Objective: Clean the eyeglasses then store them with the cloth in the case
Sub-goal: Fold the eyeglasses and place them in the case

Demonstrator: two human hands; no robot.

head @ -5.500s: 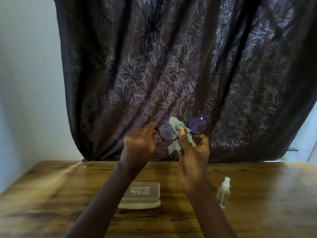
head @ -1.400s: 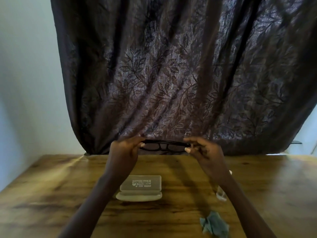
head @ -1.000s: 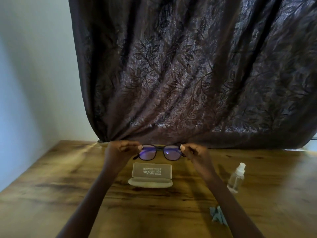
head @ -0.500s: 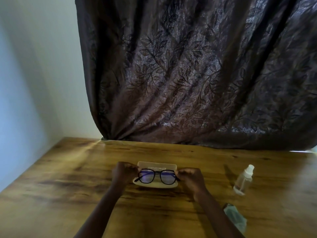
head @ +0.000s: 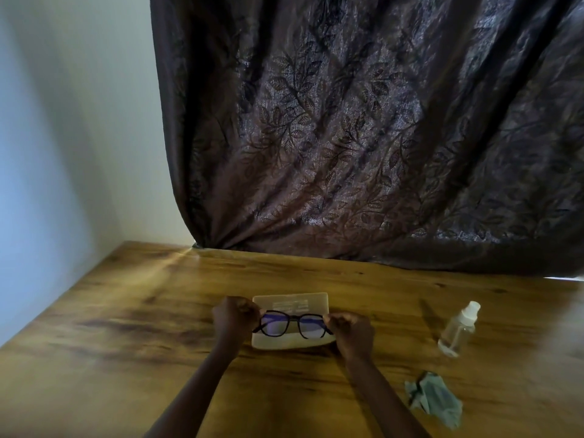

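Observation:
Black-framed eyeglasses (head: 292,324) with bluish lenses are held low over the open pale case (head: 290,303) on the wooden table. My left hand (head: 233,317) grips the left end of the frame and my right hand (head: 351,331) grips the right end. The lenses face me, just above the case's lower tray (head: 284,342). I cannot tell whether the glasses touch the case. The crumpled green cloth (head: 433,398) lies on the table to the right of my right forearm, apart from both hands.
A small clear spray bottle (head: 458,330) with a white cap stands right of the case. A dark leaf-patterned curtain (head: 363,137) hangs behind the table's far edge. A pale wall (head: 69,153) borders the table (head: 126,358) on the left.
The cloth went from my right hand to the table. Both hands then took the frame ends and lowered the glasses from curtain height down to the open case.

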